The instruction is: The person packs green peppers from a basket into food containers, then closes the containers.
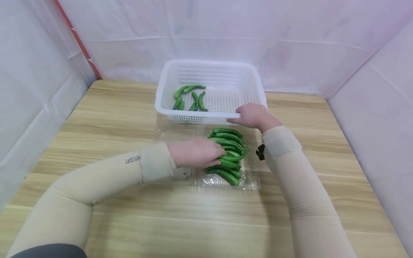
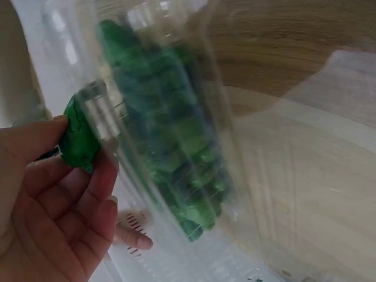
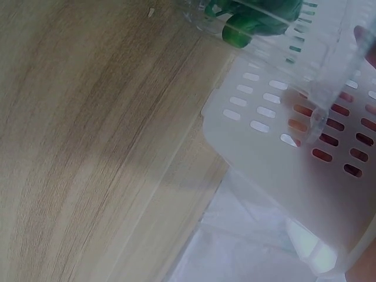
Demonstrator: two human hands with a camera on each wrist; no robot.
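Note:
My left hand (image 1: 197, 152) reaches over the row of green chili peppers (image 1: 227, 175) in a clear plastic clamshell box (image 1: 255, 183). In the left wrist view, its thumb and fingers pinch a green chili pepper (image 2: 80, 138) beside the box wall. My right hand (image 1: 253, 116) grips the near rim of a white perforated basket (image 1: 193, 114), towards its right corner; in the right wrist view fingers show through the slots. Several smaller green peppers (image 1: 178, 93) lie in the left part of the basket.
The box's transparent lid (image 1: 175, 134) lies opened flat to the left, partly under my left forearm. A small black object (image 1: 260, 152) shows beside the right sleeve. White sheeting (image 1: 213, 28) hangs behind and on both sides of the wooden table (image 1: 135, 222).

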